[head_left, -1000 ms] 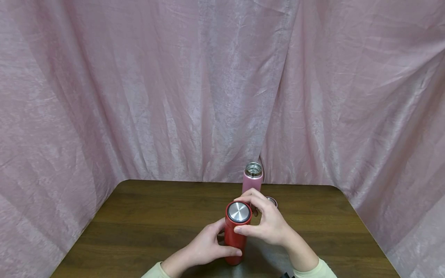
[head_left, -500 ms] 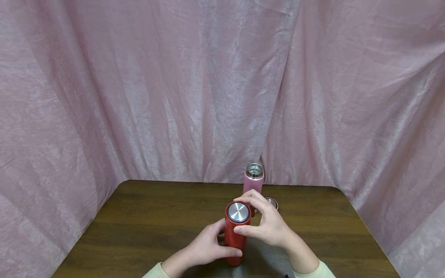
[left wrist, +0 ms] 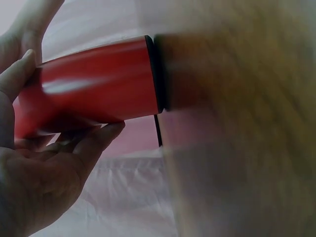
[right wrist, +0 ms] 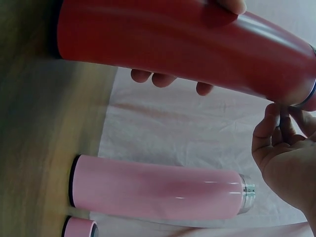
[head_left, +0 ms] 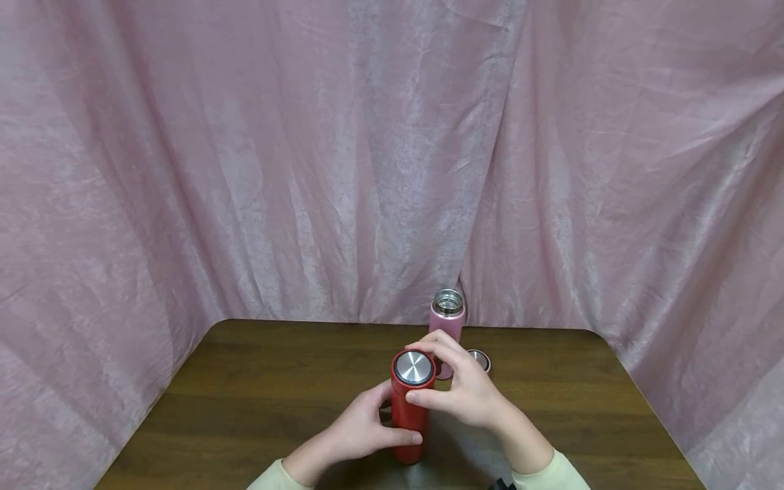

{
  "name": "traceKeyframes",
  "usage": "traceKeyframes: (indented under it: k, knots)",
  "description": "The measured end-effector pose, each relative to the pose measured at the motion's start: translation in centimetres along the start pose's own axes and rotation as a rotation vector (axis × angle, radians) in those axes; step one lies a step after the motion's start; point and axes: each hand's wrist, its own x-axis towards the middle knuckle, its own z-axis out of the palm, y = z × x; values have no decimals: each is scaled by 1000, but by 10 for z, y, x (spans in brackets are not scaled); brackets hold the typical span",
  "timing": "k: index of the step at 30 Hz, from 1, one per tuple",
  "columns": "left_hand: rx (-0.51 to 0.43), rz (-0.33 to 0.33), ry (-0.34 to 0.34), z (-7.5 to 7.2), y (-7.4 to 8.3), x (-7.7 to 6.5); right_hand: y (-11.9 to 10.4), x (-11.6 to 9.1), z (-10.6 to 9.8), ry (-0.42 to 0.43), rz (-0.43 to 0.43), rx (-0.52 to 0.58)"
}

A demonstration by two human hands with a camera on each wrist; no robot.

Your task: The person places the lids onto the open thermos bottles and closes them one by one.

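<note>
Left hand: grips the lower body of the red bottle, thumb (head_left: 409, 437) across the side facing the person, fingers curled round behind; the left hand (head_left: 361, 430) sits low, well under the top.
Right hand: pinches the top of the same bottle, thumb in front and fingers on the far side; the right hand (head_left: 462, 389) comes in from the right.
Red bottle: the red bottle (head_left: 404, 416) stands upright, or very nearly, over the near half of the bench, around the middle of its width; its black base (left wrist: 155, 74) appears to meet the wood.
Red bottle's lid: on, its brushed steel disc (head_left: 414, 367) facing up inside a dark ring.
Pink bottle: upright beyond the right hand, near the bench's far edge and right of that edge's middle; the pink bottle (head_left: 446, 325) has its steel neck (head_left: 448, 302) bare and open at the top.
Pink cap: on the bench just right of the pink bottle, the pink cap (head_left: 488, 362) partly hidden by the right hand.
Bench: dark wood-grained bench (head_left: 275, 381), far corners rounded.
Sleeves: pale green sleeves (head_left: 551, 475) at both wrists.
Backdrop: pink curtain (head_left: 306, 170) behind the far edge.
</note>
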Motion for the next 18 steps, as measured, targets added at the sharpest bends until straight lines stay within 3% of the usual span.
traceKeyframes:
  k: [18]
  knots:
    - [22,-66,73,-33,-19,19,22,49,7,-50,25,-27]
